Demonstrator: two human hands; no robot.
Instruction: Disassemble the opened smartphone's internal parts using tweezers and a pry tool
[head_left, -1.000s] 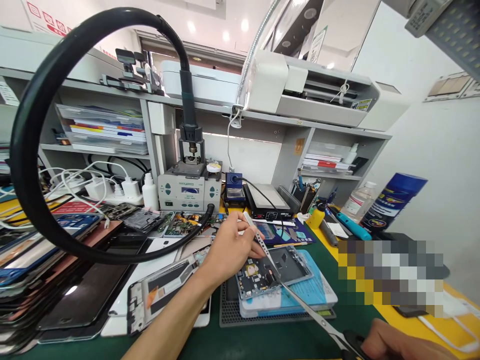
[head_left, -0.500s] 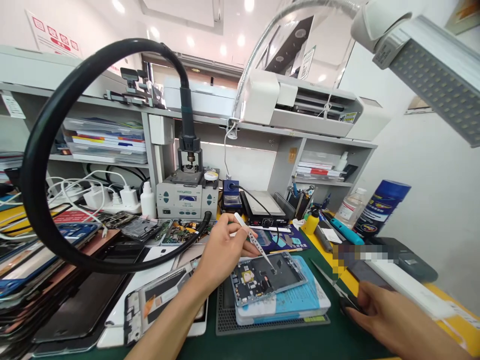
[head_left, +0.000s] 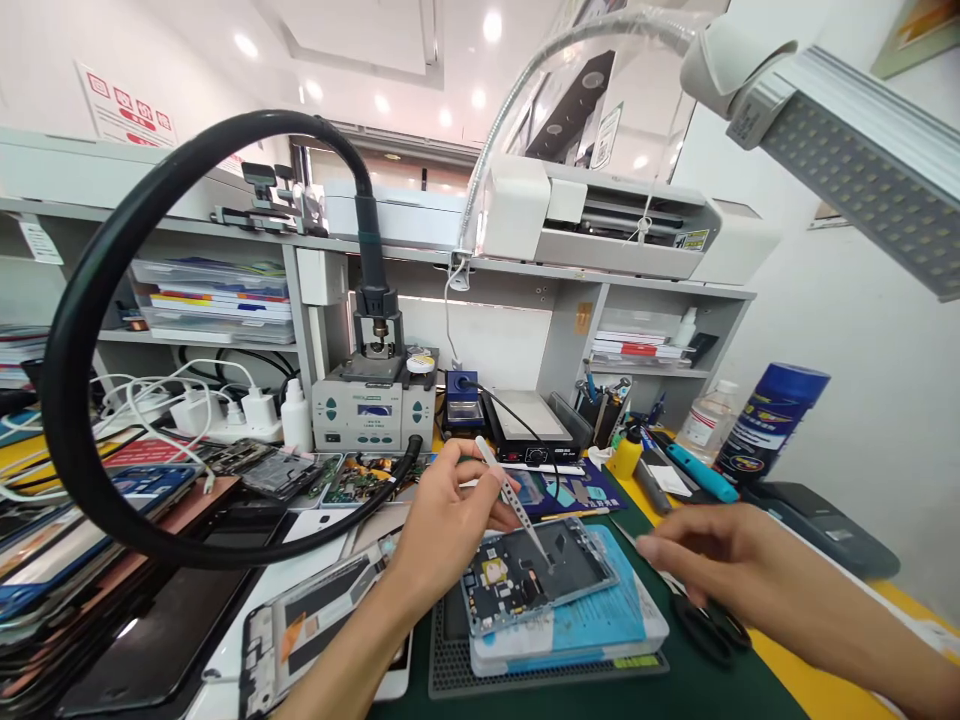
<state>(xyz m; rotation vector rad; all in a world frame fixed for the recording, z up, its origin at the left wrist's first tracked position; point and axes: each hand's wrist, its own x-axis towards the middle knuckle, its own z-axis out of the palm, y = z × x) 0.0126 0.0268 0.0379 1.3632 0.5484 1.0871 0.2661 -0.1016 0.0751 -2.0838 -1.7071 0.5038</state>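
Closed around a pair of white tweezers (head_left: 514, 503), my left hand (head_left: 457, 515) reaches over an opened phone frame (head_left: 536, 575). The tweezers slant down, their tips at the dark inner surface of the frame. The frame lies on a blue and white box (head_left: 600, 635), with bare inner parts and a yellow patch showing at its left. To the right, my right hand (head_left: 712, 545) hovers over black-handled scissors (head_left: 705, 622). Its fingers are loosely stretched out to the left with nothing seen in them. The scissors lie on the green mat, blades partly hidden by the hand.
Another phone frame (head_left: 307, 625) and stacked phones (head_left: 165, 610) fill the left side. A black hose (head_left: 67, 300) arches there from a rework station (head_left: 367, 410). At the right stand a blue spray can (head_left: 772, 425), a clear bottle (head_left: 705, 420) and a yellow bottle (head_left: 624, 457).
My right hand has let go of the scissors and moved up and slightly left, leaving them on the mat. My left hand still holds the tweezers at the phone frame.
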